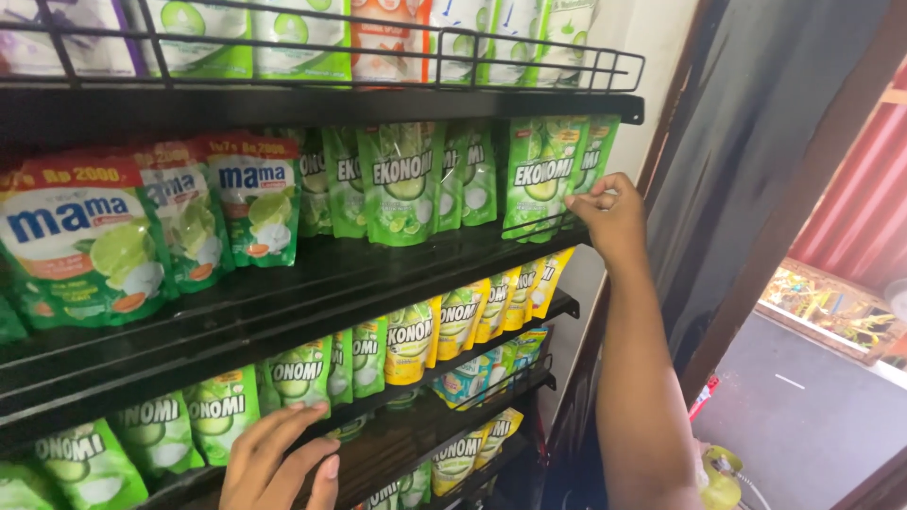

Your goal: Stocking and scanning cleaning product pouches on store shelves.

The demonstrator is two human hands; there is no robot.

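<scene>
My right hand (609, 212) reaches up to the right end of the middle shelf and pinches the edge of a green soap pouch (543, 175) standing behind the wire rail. My left hand (279, 463) rests with fingers spread on the front of a lower shelf (378, 439), touching the bottom of a green pouch (298, 378) and holding nothing. Several more green and red-topped pouches (90, 241) stand in rows along the black shelves.
A black metal rack (283, 302) with wire rails fills the left side. Yellow pouches (463, 316) stand on the shelf below. A dark door frame (756, 246) is at the right, with an outdoor ground and a red corrugated wall (864, 198) beyond.
</scene>
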